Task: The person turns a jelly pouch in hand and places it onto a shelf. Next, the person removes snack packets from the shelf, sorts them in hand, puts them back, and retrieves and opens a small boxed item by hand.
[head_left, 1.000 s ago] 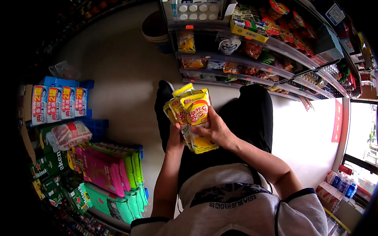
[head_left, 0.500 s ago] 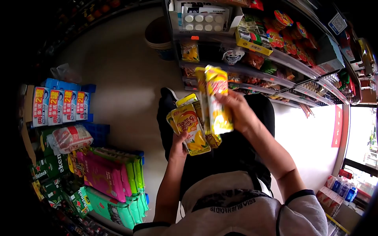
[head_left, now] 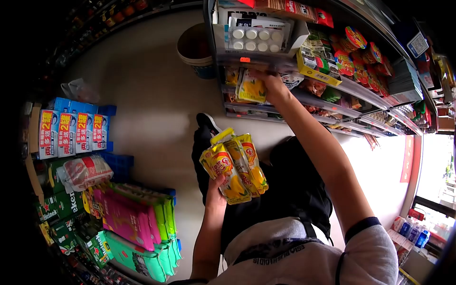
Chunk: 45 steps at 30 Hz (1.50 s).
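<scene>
My left hand (head_left: 216,192) is closed around several yellow snack packets (head_left: 232,171), fanned out above my lap. Reaching forward, my right hand (head_left: 271,84) grips yellow packets (head_left: 251,88) at the left end of a shelf (head_left: 294,97), below the shelf edge with an orange tag. The fingertips of that hand are partly in shadow. Beside those packets, another yellow packet (head_left: 232,75) stands to the left, and a white and black bag (head_left: 292,80) lies to the right, partly behind my wrist.
A bucket (head_left: 197,54) stands on the floor left of the shelves. Cup noodles (head_left: 354,40) and a yellow box (head_left: 319,66) sit on the upper shelf. Boxes (head_left: 66,133), pink bags (head_left: 126,216) and green bags (head_left: 137,254) are stacked at the left.
My right hand has carried some yellow packets away from the bunch, forward to the shelf. My left hand still holds the others, a little lower in view.
</scene>
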Motion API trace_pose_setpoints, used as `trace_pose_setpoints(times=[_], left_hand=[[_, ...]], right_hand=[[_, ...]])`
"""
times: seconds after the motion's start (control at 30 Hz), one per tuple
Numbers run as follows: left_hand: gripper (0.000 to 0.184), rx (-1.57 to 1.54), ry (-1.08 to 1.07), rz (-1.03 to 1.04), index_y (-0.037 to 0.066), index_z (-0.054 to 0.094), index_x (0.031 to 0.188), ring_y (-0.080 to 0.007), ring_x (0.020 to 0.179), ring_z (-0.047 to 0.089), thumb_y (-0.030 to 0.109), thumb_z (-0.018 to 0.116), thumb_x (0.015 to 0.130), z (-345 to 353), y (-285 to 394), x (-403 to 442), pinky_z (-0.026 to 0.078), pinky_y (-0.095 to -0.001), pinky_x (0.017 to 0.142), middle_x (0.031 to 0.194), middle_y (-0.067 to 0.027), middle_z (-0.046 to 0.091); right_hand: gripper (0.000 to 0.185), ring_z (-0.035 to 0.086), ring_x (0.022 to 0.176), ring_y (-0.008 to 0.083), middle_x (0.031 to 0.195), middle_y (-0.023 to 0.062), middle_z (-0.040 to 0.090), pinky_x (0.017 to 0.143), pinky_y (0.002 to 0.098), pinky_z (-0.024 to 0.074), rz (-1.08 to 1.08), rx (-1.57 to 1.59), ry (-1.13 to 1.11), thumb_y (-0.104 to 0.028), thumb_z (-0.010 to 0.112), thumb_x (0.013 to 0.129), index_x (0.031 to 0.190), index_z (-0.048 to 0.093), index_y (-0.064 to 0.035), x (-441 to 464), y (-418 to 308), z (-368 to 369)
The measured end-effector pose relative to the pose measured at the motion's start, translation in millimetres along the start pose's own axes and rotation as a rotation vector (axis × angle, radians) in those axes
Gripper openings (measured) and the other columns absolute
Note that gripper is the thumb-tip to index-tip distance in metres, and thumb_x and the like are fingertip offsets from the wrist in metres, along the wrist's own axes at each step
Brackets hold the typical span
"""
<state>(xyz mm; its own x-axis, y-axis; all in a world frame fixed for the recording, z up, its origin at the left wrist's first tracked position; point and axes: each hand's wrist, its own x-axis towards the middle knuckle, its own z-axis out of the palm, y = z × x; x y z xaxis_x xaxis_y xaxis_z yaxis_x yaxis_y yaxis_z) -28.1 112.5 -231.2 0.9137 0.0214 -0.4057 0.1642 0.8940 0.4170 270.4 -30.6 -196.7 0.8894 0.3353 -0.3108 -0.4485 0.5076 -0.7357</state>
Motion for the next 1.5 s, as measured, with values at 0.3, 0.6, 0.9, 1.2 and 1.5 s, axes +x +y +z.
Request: trace_pose_setpoints(times=[0.3,0.6,0.9,1.2,1.5], left_hand=[[0.057,0.008,-0.024,-0.042,0.002,0.046,0.119,-0.0205,0.099,0.059,0.02,0.074,0.072,-0.5,4.2,0.9,0.05,-0.0346,0.085,0.109,-0.0085,0.059],[0.059,0.004,0.008,-0.054,0.002,0.045,0.12,-0.0205,0.099,0.059,0.019,0.074,0.072,1.0,4.8,1.0,0.05,-0.0344,0.084,0.109,-0.0086,0.059],[0.06,0.034,0.01,-0.076,0.002,0.045,0.121,-0.0202,0.099,0.059,0.02,0.074,0.071,-2.1,1.0,2.4,0.05,-0.0337,0.084,0.109,-0.0085,0.058],[0.061,0.113,0.018,-0.02,0.003,0.044,0.122,-0.0192,0.099,0.058,0.023,0.073,0.072,8.0,1.6,2.8,0.048,-0.0329,0.085,0.11,-0.0077,0.057],[0.062,0.167,-0.02,-0.004,0.001,0.046,0.12,-0.0192,0.099,0.059,0.025,0.074,0.071,15.0,-1.8,4.1,0.049,-0.0322,0.084,0.11,-0.0082,0.058]], right_hand=[[0.033,0.052,0.107,0.0262,0.11,0.0123,0.057,0.094,0.0396,0.0416,-0.297,-0.002,-0.123,-0.002,0.062,0.075,0.108,0.057,-0.0053,83.1,23.9,-56.9],[0.032,0.052,0.103,0.0234,0.11,0.0109,0.057,0.093,0.0363,0.0405,-0.728,-0.814,-0.055,-0.003,0.063,0.075,0.107,0.058,-0.0048,91.5,36.3,-87.7],[0.024,0.057,0.088,0.0169,0.095,0.007,0.063,0.081,0.0311,0.0456,-0.543,-0.823,0.209,-0.008,0.067,0.077,0.099,0.059,-0.0017,53.3,33.1,-28.2],[0.057,0.047,0.111,0.0377,0.122,0.0257,0.044,0.088,0.0408,0.0419,-0.684,-1.254,0.32,-0.011,0.064,0.078,0.126,0.038,0.003,-36.7,28.1,7.1],[0.026,0.055,0.068,0.0169,0.083,0.0107,0.056,0.061,0.0282,0.0472,-0.399,-0.988,-0.068,-0.004,0.06,0.084,0.106,0.049,0.0024,-217.9,40.7,13.6]])
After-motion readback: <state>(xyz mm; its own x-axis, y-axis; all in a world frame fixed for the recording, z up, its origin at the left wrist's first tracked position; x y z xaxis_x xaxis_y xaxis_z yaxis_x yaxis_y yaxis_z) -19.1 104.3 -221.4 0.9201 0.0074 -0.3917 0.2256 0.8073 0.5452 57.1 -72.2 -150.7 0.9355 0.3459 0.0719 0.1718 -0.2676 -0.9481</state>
